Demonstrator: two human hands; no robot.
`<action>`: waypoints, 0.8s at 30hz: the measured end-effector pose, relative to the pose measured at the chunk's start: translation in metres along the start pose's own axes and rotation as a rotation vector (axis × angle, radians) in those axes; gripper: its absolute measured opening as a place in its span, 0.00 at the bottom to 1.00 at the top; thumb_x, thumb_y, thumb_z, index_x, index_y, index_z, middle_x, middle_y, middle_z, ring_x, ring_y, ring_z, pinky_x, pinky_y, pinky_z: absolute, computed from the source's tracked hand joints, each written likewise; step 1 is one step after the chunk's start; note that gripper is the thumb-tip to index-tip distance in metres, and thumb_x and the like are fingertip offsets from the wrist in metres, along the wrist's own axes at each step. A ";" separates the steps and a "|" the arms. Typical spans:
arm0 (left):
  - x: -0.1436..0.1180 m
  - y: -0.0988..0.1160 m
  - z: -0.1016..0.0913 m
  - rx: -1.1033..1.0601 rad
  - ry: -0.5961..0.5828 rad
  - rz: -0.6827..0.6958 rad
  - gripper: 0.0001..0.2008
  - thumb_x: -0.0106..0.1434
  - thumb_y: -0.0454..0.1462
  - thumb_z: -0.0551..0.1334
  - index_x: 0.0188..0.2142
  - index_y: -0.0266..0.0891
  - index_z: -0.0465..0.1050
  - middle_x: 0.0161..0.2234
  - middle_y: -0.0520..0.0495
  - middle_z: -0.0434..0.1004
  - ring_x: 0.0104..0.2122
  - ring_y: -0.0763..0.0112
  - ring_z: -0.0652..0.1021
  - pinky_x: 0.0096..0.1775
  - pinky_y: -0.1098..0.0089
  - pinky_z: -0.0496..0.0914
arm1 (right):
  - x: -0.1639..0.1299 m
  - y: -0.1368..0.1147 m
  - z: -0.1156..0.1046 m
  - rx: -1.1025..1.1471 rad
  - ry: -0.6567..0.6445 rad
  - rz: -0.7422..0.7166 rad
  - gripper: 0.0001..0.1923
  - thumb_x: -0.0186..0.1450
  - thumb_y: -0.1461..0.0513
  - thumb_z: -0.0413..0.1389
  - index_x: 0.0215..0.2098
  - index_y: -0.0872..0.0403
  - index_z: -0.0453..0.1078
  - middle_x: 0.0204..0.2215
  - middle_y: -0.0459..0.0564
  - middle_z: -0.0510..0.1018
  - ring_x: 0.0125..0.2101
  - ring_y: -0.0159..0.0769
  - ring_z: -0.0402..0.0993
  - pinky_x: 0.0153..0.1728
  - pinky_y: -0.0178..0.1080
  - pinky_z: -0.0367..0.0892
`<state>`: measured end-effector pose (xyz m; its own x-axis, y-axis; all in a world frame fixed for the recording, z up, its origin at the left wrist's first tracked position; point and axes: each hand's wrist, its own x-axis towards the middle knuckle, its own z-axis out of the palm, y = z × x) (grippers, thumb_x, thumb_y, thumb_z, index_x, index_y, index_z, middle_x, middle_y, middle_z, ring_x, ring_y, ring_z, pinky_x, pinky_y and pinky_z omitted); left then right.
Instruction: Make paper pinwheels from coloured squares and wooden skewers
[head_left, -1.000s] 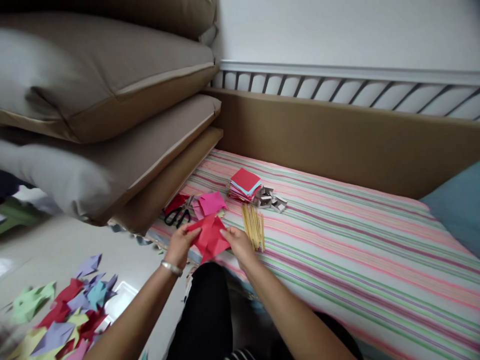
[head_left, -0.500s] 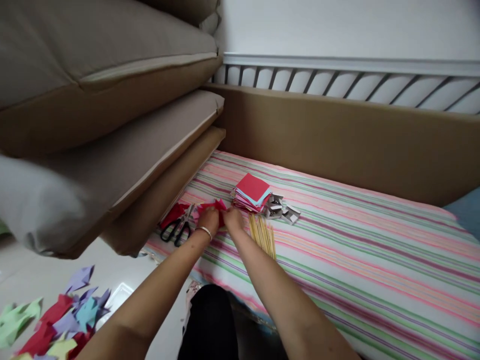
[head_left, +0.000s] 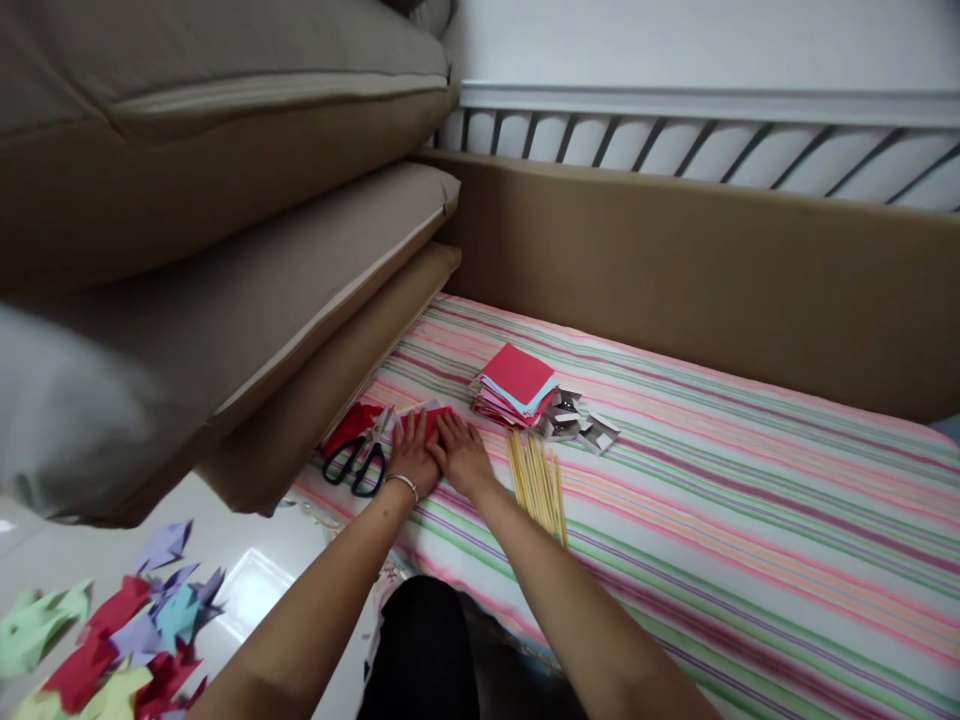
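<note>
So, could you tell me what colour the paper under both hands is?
Red: the paper peeks out beyond the fingertips, seen in the head view.

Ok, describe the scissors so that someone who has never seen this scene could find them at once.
Start at the striped mattress and go to its near left corner, beside the stacked brown cushions. There the scissors lie flat, just left of the left hand, which presses on red paper next to the right hand. Their black loop handles set them apart from the coloured papers around them.

A striped mattress (head_left: 750, 520) lies below a brown backrest (head_left: 675, 270). Left of it, stacked grey cushions (head_left: 187, 250) overhang the glossy white floor (head_left: 247, 590).
</note>
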<state>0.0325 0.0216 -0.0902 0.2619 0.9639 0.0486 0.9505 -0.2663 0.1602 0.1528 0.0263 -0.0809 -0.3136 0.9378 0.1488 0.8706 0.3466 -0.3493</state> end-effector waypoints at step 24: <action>-0.036 -0.047 -0.105 -0.279 0.186 0.051 0.19 0.66 0.37 0.48 0.53 0.32 0.65 0.54 0.38 0.68 0.55 0.65 0.67 0.56 0.63 0.60 | -0.110 -0.037 -0.035 0.065 0.200 -0.274 0.14 0.63 0.65 0.50 0.46 0.53 0.69 0.44 0.53 0.75 0.46 0.40 0.67 0.48 0.44 0.61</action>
<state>-0.0392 -0.0013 0.0045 0.2482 0.9390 0.2381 0.8479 -0.3294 0.4154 0.1687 -0.0902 -0.0519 -0.4461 0.7895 0.4215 0.7363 0.5915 -0.3287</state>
